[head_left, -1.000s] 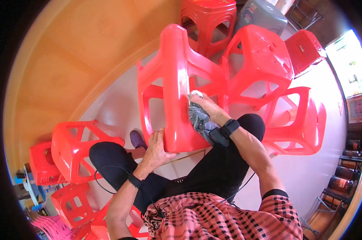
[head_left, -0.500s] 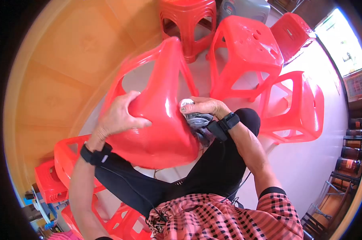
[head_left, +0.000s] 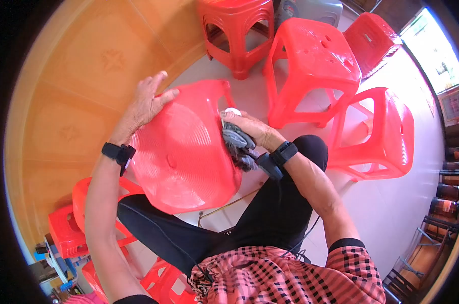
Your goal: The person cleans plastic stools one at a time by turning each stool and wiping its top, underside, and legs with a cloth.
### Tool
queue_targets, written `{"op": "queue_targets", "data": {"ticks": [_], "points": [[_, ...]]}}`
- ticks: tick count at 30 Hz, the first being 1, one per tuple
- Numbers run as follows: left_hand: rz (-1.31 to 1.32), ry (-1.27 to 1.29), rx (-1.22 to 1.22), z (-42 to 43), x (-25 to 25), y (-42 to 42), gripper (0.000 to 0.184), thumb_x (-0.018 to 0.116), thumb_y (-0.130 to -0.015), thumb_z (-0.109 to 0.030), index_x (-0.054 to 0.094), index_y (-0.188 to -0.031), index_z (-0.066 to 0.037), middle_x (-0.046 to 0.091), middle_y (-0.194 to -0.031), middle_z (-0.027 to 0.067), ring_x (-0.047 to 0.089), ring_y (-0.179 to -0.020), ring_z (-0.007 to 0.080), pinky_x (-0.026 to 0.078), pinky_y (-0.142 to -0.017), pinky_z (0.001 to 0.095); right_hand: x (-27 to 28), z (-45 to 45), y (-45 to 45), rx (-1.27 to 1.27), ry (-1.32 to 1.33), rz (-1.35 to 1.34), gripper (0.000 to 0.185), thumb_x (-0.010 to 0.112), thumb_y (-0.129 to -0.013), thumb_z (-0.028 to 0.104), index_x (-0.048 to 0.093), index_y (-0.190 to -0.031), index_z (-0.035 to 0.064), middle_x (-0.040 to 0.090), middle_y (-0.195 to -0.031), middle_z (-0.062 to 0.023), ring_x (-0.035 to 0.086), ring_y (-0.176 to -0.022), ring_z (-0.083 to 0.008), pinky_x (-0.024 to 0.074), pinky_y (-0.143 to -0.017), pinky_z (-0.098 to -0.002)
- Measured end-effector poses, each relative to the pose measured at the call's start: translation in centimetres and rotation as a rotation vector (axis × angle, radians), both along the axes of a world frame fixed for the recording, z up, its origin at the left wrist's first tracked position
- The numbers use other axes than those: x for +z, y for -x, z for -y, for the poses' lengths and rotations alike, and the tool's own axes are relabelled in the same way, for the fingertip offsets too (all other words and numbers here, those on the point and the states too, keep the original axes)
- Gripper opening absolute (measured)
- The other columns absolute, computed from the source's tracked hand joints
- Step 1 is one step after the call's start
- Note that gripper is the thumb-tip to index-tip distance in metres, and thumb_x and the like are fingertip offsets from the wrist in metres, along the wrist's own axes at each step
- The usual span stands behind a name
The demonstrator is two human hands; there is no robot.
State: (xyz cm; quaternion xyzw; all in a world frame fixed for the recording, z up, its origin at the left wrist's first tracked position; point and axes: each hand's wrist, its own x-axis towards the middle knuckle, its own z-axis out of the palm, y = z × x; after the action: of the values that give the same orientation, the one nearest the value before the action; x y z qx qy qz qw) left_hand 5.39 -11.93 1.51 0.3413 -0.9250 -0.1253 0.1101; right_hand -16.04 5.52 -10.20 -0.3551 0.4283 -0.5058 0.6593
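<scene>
A red plastic stool (head_left: pixel 184 147) is tilted over my lap, its round-grooved seat facing me. At its left edge my left hand (head_left: pixel 147 104) rests against the side with fingers stretched and apart. My right hand (head_left: pixel 250 127) is closed around a crumpled grey cloth (head_left: pixel 235 139) with a white patch, pressed to the stool's right edge. Part of the cloth hangs below the hand, and the fingertips are hidden behind it. The stool's legs are mostly hidden behind the seat.
Several red stools stand around, such as one ahead (head_left: pixel 315 55) and one tipped sideways (head_left: pixel 376 134). A grey stool (head_left: pixel 315 11) is at the back. A wooden panel (head_left: pixel 87 91) borders the left. Shelves with jars (head_left: pixel 445 206) line the right.
The stool has turned so its seat now faces me more squarely. My left hand has moved up along its left edge, and my right hand shifted slightly left with the cloth.
</scene>
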Motion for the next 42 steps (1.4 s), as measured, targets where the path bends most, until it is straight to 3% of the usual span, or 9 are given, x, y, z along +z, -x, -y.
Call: {"op": "queue_targets", "data": {"ticks": [3, 7, 9, 16, 28, 30, 32, 39, 42], "points": [[-0.301, 0.104, 0.313, -0.6, -1.9, -2.4, 0.065, 0.057, -0.087, -0.047, 0.045, -0.126, 0.004, 0.048, -0.126, 0.0270, 0.042, -0.121, 0.0369, 0.034, -0.101, 0.0429, 2.5, -0.3, 0.5, 0.064, -0.098, -0.185, 0.041, 0.055, -0.090, 0.047, 0.059, -0.093, 0.0057, 0.057, -0.077, 0.0005, 0.053, -0.067, -0.0086, 0.0441, -0.059, -0.0262], [-0.416, 0.111, 0.515, 0.5, -5.1, -7.1, 0.064, 0.052, -0.089, -0.048, 0.045, -0.126, 0.004, 0.050, -0.127, 0.0236, 0.044, -0.120, 0.0324, 0.034, -0.101, 0.0415, 0.7, 0.4, 0.0, 0.018, -0.047, -0.116, 0.038, 0.054, -0.091, 0.043, 0.060, -0.099, 0.0059, 0.059, -0.078, -0.0006, 0.056, -0.065, -0.0080, 0.0466, -0.056, -0.0247], [-0.527, -0.549, 0.521, 0.6, -4.9, -9.5, 0.067, 0.050, -0.091, -0.050, 0.042, -0.131, 0.004, 0.046, -0.133, 0.0187, 0.043, -0.123, 0.0258, 0.032, -0.103, 0.0386, 0.6, 0.6, -0.1, -0.021, -0.095, -0.079, 0.040, 0.055, -0.091, 0.044, 0.060, -0.099, 0.0048, 0.060, -0.078, -0.0008, 0.056, -0.065, -0.0081, 0.0469, -0.056, -0.0248], [-0.773, -1.073, 0.596, -6.3, -8.6, -13.0, 0.070, 0.052, -0.090, -0.049, 0.038, -0.137, 0.001, 0.043, -0.140, 0.0105, 0.041, -0.127, 0.0201, 0.029, -0.109, 0.0353, 0.3, 1.1, 0.4, -0.166, -0.133, -0.068, 0.044, 0.058, -0.088, 0.047, 0.061, -0.094, 0.0037, 0.058, -0.075, 0.0006, 0.053, -0.064, -0.0080, 0.0440, -0.054, -0.0255], [-0.761, -1.000, 0.708, -9.7, -13.0, -14.1, 0.070, 0.050, -0.090, -0.053, 0.047, -0.128, 0.006, 0.054, -0.125, 0.0139, 0.053, -0.112, 0.0203, 0.040, -0.097, 0.0319, -1.2, 2.4, 0.2, -0.305, -0.178, -0.031, 0.036, 0.062, -0.086, 0.042, 0.061, -0.089, 0.0062, 0.056, -0.072, 0.0034, 0.050, -0.062, -0.0057, 0.0423, -0.055, -0.0239], [-0.800, -0.996, 0.722, -11.1, -12.9, -13.7, 0.071, 0.049, -0.090, -0.054, 0.047, -0.128, 0.006, 0.054, -0.125, 0.0145, 0.053, -0.111, 0.0208, 0.040, -0.097, 0.0316, -1.7, 2.1, 0.4, -0.195, -0.154, -0.137, 0.044, 0.060, -0.087, 0.044, 0.062, -0.107, 0.0042, 0.059, -0.080, 0.0018, 0.054, -0.065, -0.0064, 0.0462, -0.059, -0.0235], [-0.849, -0.988, 0.729, -11.3, -13.1, -13.6, 0.072, 0.049, -0.090, -0.054, 0.047, -0.128, 0.007, 0.054, -0.125, 0.0150, 0.054, -0.110, 0.0213, 0.040, -0.096, 0.0313, -1.9, 2.1, 0.4, -0.228, -0.166, -0.151, 0.041, 0.060, -0.088, 0.042, 0.063, -0.104, 0.0044, 0.059, -0.079, 0.0017, 0.055, -0.066, -0.0067, 0.0462, -0.059, -0.0236], [-0.494, -0.332, 0.684, -12.4, -13.2, -13.3, 0.055, 0.045, -0.096, -0.032, 0.032, -0.130, 0.011, 0.050, -0.121, 0.0269, 0.049, -0.114, 0.0322, 0.037, -0.097, 0.0374, -1.2, 2.0, -0.7, -0.727, -0.007, -0.151, 0.020, 0.063, -0.087, 0.024, 0.061, -0.088, 0.0037, 0.057, -0.072, 0.0023, 0.051, -0.058, -0.0066, 0.0423, -0.052, -0.0241], [-0.381, -0.069, 0.643, -13.4, -13.3, -12.3, 0.055, 0.043, -0.097, -0.030, 0.029, -0.132, 0.010, 0.043, -0.127, 0.0298, 0.045, -0.120, 0.0371, 0.035, -0.100, 0.0382, 5.3, 1.6, -1.7, -0.783, 0.092, -0.116, 0.017, 0.060, -0.089, 0.020, 0.059, -0.089, 0.0036, 0.056, -0.070, 0.0018, 0.051, -0.058, -0.0067, 0.0423, -0.051, -0.0231]]}}
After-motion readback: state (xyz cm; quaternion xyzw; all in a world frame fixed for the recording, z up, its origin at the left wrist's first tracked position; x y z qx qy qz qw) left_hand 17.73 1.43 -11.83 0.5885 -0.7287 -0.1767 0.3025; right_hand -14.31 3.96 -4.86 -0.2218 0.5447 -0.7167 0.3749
